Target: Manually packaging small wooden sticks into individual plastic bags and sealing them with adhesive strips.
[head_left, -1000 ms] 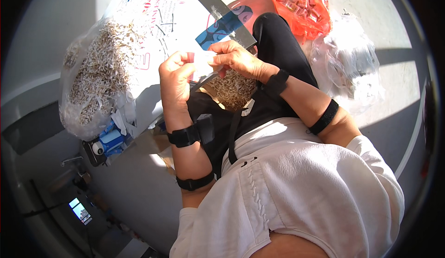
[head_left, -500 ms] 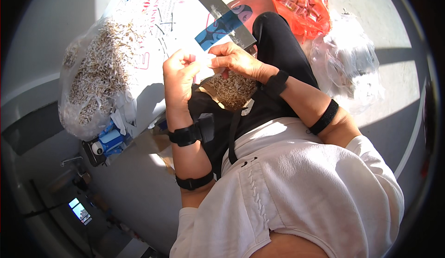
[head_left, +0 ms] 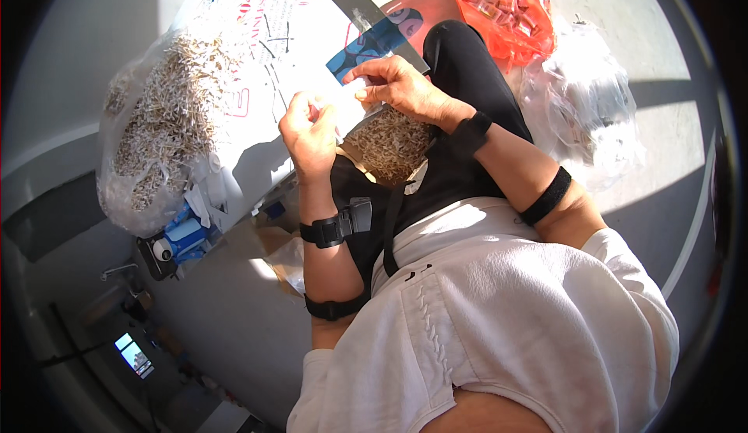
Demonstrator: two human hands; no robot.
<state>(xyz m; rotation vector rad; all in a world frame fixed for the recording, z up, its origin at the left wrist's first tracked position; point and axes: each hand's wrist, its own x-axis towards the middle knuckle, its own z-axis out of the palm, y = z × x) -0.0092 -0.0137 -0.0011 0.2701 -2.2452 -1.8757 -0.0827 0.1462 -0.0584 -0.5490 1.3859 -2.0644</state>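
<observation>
Over the edge of the white board, my left hand [head_left: 309, 133] is closed in a pinch, fingertips pointing up. My right hand [head_left: 405, 94] pinches from the other side, thumb and index finger together. Between them is a small whitish, thin piece [head_left: 352, 114], perhaps a plastic packet; strong sunlight washes out its outline. Below the hands sits an open container full of beige crinkled shreds [head_left: 392, 149], between my legs.
A clear bag of the same shreds [head_left: 167, 121] lies on the left of the printed white board [head_left: 265, 114]. Blue-and-white packs [head_left: 185, 238] sit beneath it. To the right are a red bag of small packets [head_left: 506, 12] and a clear plastic bag [head_left: 584, 98].
My left hand has shifted a little right and down. My right hand has risen slightly, its fingers turned more to the left. The bags have stayed put.
</observation>
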